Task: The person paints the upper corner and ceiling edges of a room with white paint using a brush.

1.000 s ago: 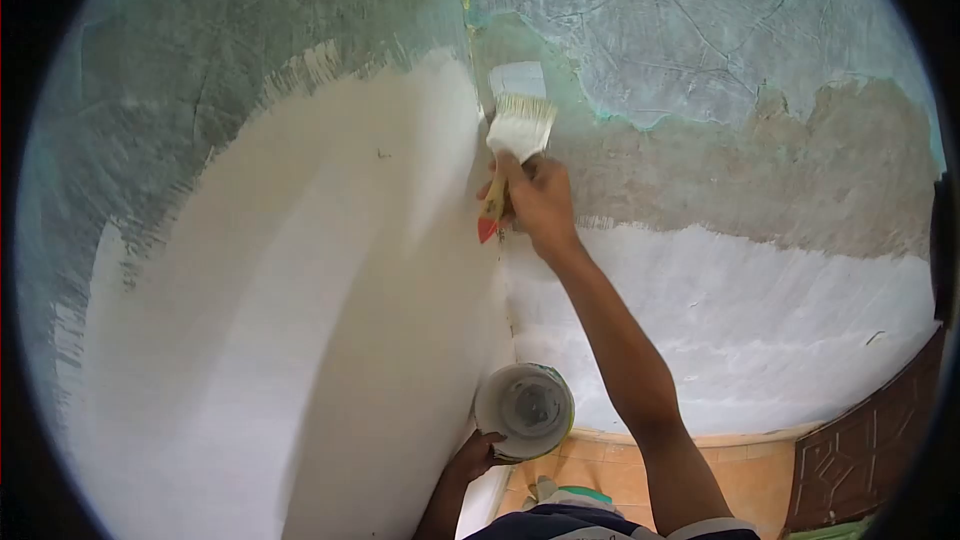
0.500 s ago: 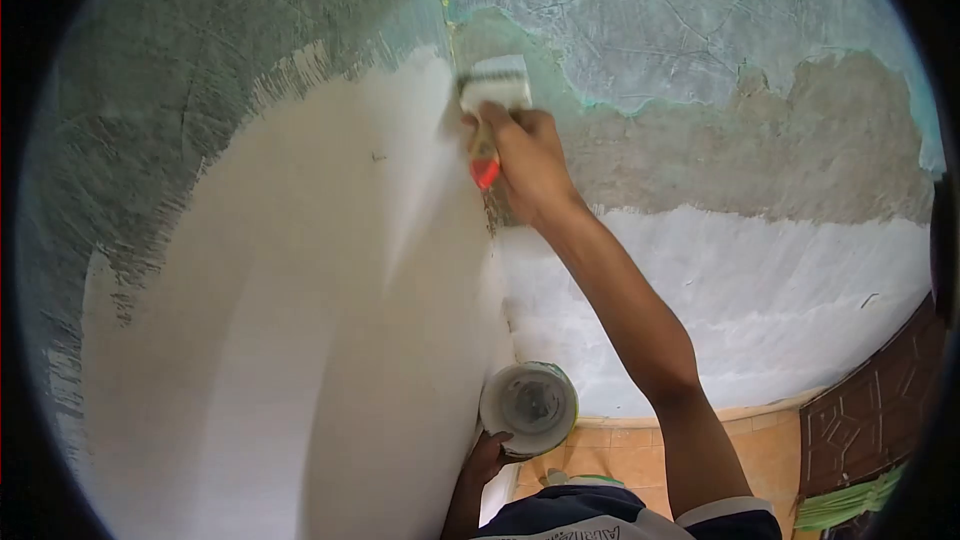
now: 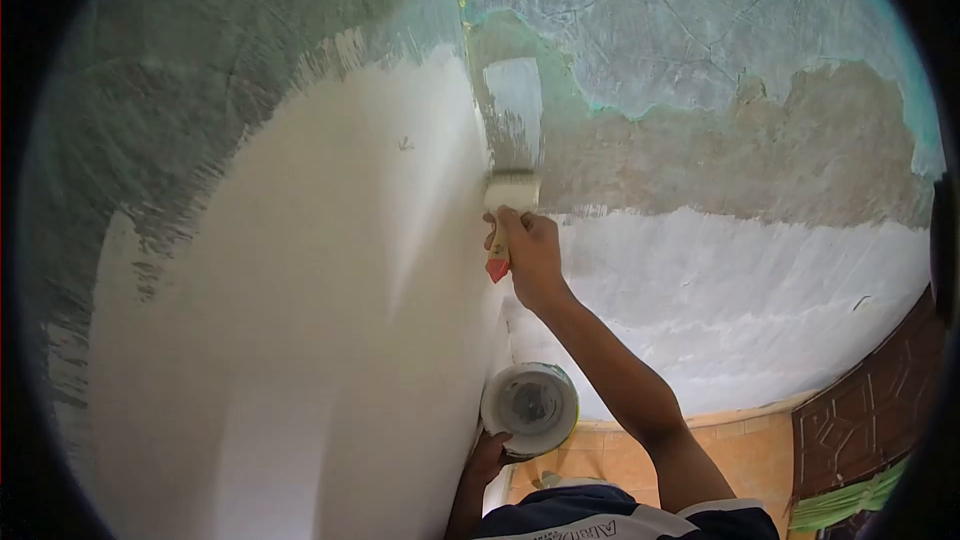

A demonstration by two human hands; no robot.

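My right hand [image 3: 530, 250] is closed round the handle of a wide paintbrush [image 3: 512, 193], whose red handle tip points down. The bristles touch the right wall beside the corner, just under a streak of fresh white paint [image 3: 514, 100] on the bare grey-brown plaster [image 3: 640, 165]. Low in the view, my left hand [image 3: 487, 457] grips the rim and side of a round paint bucket [image 3: 530, 410] close to the corner. The bucket is tilted so that its inside shows, smeared with white and grey.
White paint covers much of the left wall [image 3: 300, 270] and the lower right wall [image 3: 700, 290]. Above are green-grey unpainted areas. Orange floor tiles [image 3: 720, 455], a brown carved door [image 3: 860, 410] and a green cloth [image 3: 850, 502] lie at the lower right.
My right hand has moved down along the corner with the brush, and a white streak now shows above it. My left hand and the bucket have hardly moved.
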